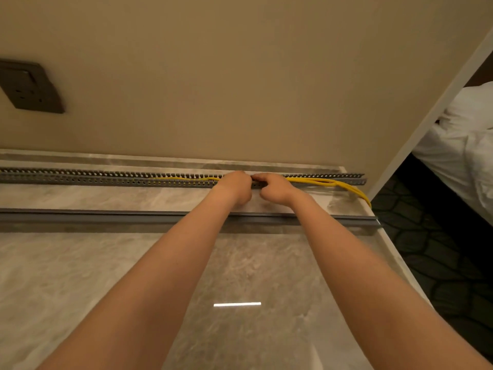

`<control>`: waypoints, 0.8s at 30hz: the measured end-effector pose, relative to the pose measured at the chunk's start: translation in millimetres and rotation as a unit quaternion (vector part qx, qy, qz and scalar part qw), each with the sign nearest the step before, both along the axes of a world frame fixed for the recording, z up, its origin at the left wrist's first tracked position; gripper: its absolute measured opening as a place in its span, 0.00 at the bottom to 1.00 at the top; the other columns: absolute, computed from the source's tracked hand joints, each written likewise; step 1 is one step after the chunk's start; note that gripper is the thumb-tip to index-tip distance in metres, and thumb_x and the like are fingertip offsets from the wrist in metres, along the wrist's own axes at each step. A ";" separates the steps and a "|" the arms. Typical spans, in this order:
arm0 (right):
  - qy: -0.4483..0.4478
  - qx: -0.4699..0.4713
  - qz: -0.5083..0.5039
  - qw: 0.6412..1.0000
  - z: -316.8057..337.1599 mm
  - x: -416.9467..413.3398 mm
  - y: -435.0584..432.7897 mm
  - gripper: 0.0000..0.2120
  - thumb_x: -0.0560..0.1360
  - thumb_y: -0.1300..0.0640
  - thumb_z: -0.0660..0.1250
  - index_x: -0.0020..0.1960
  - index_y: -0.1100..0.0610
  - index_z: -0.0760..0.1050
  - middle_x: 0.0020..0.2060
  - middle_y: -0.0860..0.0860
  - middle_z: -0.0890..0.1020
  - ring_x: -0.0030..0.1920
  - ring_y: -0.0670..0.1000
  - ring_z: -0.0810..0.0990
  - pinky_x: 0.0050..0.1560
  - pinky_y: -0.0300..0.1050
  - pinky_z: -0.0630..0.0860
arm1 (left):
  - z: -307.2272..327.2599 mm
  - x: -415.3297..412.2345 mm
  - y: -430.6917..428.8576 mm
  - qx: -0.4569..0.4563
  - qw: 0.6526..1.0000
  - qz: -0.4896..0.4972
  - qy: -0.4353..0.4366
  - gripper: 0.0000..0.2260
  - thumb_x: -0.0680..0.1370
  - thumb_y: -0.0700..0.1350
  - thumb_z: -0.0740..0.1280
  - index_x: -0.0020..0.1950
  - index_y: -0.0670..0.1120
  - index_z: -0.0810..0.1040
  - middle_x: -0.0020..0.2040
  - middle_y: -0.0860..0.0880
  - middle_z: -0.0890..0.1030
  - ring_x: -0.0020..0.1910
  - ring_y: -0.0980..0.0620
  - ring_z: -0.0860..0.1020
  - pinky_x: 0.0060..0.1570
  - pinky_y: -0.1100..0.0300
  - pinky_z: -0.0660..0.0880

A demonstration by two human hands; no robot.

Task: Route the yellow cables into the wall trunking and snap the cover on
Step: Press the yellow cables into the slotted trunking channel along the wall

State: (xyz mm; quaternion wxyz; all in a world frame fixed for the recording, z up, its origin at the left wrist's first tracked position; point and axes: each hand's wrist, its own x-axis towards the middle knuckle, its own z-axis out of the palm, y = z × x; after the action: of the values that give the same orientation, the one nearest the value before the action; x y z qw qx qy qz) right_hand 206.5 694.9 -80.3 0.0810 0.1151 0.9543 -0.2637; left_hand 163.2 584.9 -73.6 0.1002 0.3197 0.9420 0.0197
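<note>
A long grey slotted trunking [106,177] lies along the far edge of the marble counter, against the wall. Yellow cables [320,180] run inside its right part, leave at the right end and drop over the counter's edge. A thin stretch of yellow also shows left of my hands. My left hand [234,186] and my right hand [272,186] sit side by side on the trunking's middle, fingers curled down into the channel over the cables. The fingertips are hidden. The grey cover strip [93,216] lies loose on the counter, parallel to the trunking and nearer to me.
A dark wall socket plate [29,86] is on the beige wall at upper left. The counter [80,276] ends at right in a rounded edge, with dark patterned carpet [440,249] below. White bedding [464,145] lies beyond a white frame at far right.
</note>
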 end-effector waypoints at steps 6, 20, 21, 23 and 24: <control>0.128 0.089 0.005 0.988 -17.1 8.3 20.3 0.25 0.70 0.70 0.59 0.67 0.61 0.73 0.64 0.58 0.75 0.65 0.58 0.73 0.65 0.46 0.70 | -5.0 1.4 -0.3 -0.005 1.000 0.019 0.011 0.18 0.78 0.40 0.58 0.68 0.43 0.71 0.64 0.43 0.71 0.63 0.41 0.73 0.58 0.48 0.73; 0.035 0.212 0.022 0.976 -14.2 21.5 52.9 0.18 0.72 0.66 0.60 0.62 0.64 0.73 0.62 0.58 0.71 0.61 0.60 0.73 0.58 0.51 0.74 | -0.4 11.8 24.1 -0.061 0.992 0.083 0.074 0.13 0.78 0.40 0.60 0.61 0.41 0.75 0.60 0.44 0.78 0.59 0.43 0.77 0.52 0.54 0.73; 0.024 0.213 0.025 0.976 -11.9 20.3 53.6 0.19 0.72 0.65 0.60 0.63 0.63 0.72 0.62 0.58 0.71 0.62 0.60 0.73 0.57 0.51 0.74 | -0.4 10.7 23.7 -0.061 0.992 0.084 0.073 0.12 0.78 0.40 0.60 0.61 0.41 0.75 0.59 0.43 0.78 0.58 0.43 0.77 0.52 0.54 0.72; 0.002 0.215 0.033 0.976 -5.9 17.3 56.3 0.20 0.73 0.63 0.60 0.65 0.62 0.71 0.62 0.57 0.72 0.62 0.59 0.74 0.56 0.50 0.74 | 1.2 9.9 24.8 -0.063 0.992 0.081 0.075 0.12 0.78 0.40 0.60 0.60 0.41 0.75 0.59 0.43 0.78 0.58 0.44 0.78 0.50 0.55 0.72; -0.007 0.213 0.035 0.976 -3.6 15.9 57.3 0.19 0.74 0.62 0.60 0.65 0.62 0.71 0.62 0.58 0.73 0.61 0.59 0.74 0.56 0.50 0.74 | 2.2 11.1 26.4 -0.065 0.992 0.076 0.080 0.12 0.78 0.40 0.60 0.60 0.41 0.76 0.59 0.44 0.79 0.58 0.44 0.78 0.50 0.55 0.72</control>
State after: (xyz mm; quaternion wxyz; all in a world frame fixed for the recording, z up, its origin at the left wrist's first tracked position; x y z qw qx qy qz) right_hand 222.4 752.2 -83.8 0.0704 0.0983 0.9914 -0.0504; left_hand 174.3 611.3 -71.4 0.0437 0.2410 0.9677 -0.0596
